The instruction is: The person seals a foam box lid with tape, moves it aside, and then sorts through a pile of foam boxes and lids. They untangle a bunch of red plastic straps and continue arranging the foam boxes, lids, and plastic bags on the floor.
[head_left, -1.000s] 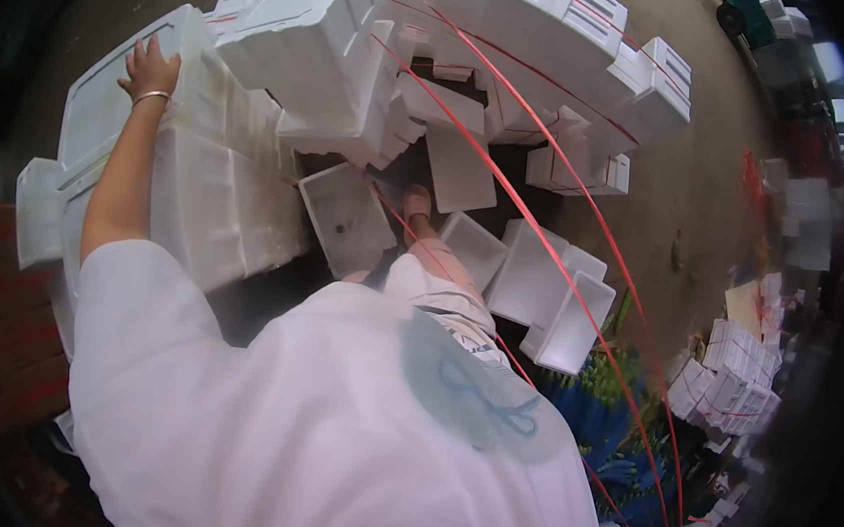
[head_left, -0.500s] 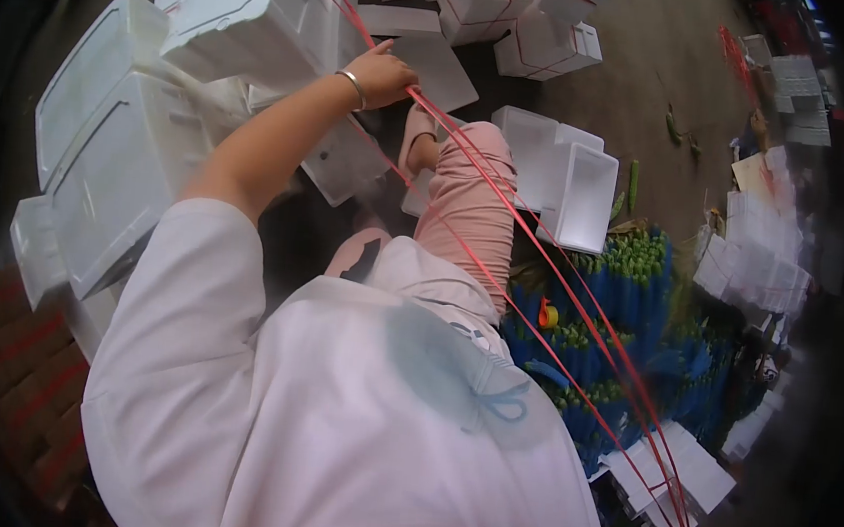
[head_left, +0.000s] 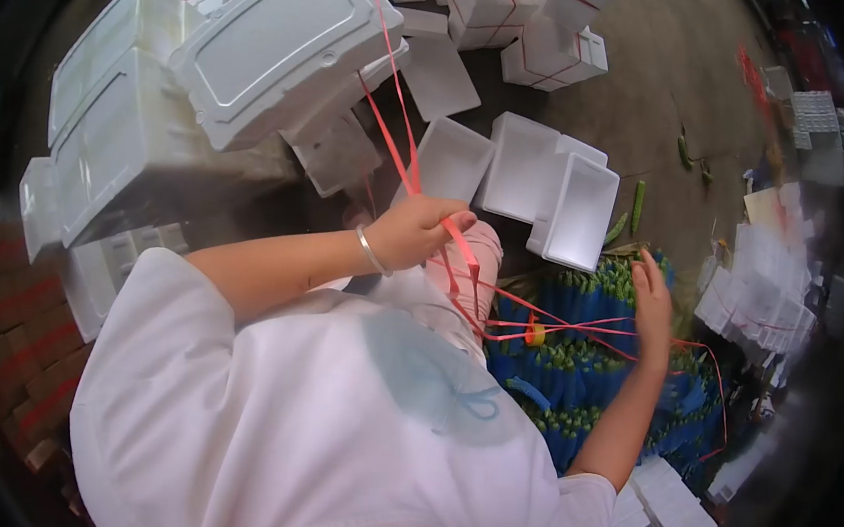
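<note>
Our left hand [head_left: 415, 231] has its fingers curled tight around the red plastic strapping [head_left: 398, 141], which runs toward 12 o'clock over the foam boxes [head_left: 280, 45]. At 3 o'clock, our right hand [head_left: 654, 304], fingers spread apart, touches more strands above the blue-wrapped green bundles [head_left: 583, 368].

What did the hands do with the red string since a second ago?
The left hand left the big white foam box, took hold of the red string and pulled it back toward the body. The right hand came into view, open, over the blue bundles of green stalks, by the string. The foam boxes stayed stacked.
</note>
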The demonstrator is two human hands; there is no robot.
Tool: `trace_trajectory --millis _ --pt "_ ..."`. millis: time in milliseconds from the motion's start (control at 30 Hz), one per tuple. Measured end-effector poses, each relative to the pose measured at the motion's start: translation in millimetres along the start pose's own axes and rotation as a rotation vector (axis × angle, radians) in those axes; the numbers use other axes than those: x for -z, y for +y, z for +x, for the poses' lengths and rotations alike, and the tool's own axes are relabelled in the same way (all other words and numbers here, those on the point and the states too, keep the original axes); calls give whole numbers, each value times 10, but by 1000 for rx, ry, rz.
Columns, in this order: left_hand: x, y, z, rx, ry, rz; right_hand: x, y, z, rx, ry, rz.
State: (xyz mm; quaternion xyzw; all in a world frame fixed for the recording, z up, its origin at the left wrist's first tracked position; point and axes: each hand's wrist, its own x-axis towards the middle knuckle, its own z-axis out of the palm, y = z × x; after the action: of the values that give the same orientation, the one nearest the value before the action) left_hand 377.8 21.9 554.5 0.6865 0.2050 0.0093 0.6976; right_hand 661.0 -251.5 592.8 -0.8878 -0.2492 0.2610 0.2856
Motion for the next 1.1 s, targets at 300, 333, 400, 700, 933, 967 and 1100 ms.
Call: trace_trajectory --millis 300,333,400,700,933,967,1100 --pt "-1302 -81 187 -68 -358 87 -2096 -614 748 -183 -1142 817" --pt "-1253 -85 113 -139 -362 88 -1969 -413 808 -206 -1050 874" --pt "-944 -114 -28 -154 -262 212 -1587 -33 794 -113 -827 637" --pt "543 -1321 -424 206 791 1103 -867 1881 381 -504 -249 832" --pt "135 -2558 -398 926 211 908 -502 1813 413 -345 133 910" --pt "28 -2631 -437 930 205 896 -363 1814 427 -320 210 935" --pt "-288 -2780 -590 951 241 963 510 2076 326 -184 592 1126"
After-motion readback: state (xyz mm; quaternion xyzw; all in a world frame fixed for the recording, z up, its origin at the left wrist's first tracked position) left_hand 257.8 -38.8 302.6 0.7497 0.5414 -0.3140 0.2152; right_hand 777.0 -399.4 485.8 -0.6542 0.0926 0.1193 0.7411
